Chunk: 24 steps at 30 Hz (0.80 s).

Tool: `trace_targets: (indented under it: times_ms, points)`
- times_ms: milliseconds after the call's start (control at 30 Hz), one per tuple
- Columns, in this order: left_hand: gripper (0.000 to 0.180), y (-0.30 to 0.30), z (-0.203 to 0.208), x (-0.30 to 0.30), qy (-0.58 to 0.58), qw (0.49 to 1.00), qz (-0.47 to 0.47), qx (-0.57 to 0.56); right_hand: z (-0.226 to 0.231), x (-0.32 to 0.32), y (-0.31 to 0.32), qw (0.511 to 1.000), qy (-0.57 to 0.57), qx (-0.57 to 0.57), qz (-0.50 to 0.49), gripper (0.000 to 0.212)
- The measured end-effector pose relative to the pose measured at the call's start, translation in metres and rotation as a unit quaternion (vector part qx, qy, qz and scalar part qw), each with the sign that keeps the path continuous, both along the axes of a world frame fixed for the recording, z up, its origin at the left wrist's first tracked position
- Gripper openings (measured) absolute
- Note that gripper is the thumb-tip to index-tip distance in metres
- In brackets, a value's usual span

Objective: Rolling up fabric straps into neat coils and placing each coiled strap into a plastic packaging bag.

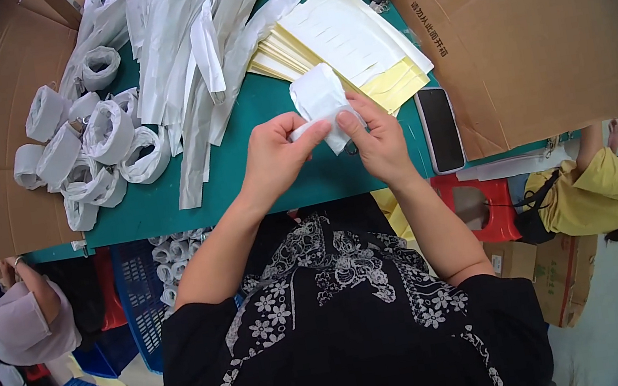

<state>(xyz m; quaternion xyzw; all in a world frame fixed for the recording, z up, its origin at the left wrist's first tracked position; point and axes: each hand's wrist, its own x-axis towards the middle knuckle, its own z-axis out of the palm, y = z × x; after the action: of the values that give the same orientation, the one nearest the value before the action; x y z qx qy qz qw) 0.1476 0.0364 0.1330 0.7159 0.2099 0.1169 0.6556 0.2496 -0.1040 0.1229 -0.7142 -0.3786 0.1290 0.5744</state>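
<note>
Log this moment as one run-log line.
left hand: pinching white strip | right hand: pinching same strip | rolled strips: piled left on green table | phone: right

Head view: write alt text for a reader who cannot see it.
Both hands, left hand and right hand, pinch a white strip loop over a green table. Finished white rolls lie left; yellow-backed sheets and a phone lie right.

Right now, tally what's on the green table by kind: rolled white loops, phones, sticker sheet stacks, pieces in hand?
Rolled white fabric loops: about 10, some overlap
Black smartphone: 1
Stacks of yellow-backed sticker sheets: 2
White fabric strip held by left hand and right hand: 1
Total: about 14
</note>
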Motion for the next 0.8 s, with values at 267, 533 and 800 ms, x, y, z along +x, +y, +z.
trace_targets:
  times_ms: [267, 533, 800]
  points:
    - [0.033, 0.006, -0.010, 0.000, -0.135, 0.861, 0.284, 0.400, 0.003, -0.018, 0.009, 0.967, -0.239, 0.018, -0.088, 0.023]
    - [0.028, -0.003, -0.019, -0.016, -0.076, 0.991, 0.112, -0.004, 0.008, -0.019, 0.014, 0.926, -0.372, 0.006, -0.070, 0.024]
    - [0.033, -0.001, -0.022, -0.015, -0.186, 0.938, 0.038, -0.291, 0.021, -0.005, 0.008, 0.938, -0.346, 0.007, 0.023, 0.027]
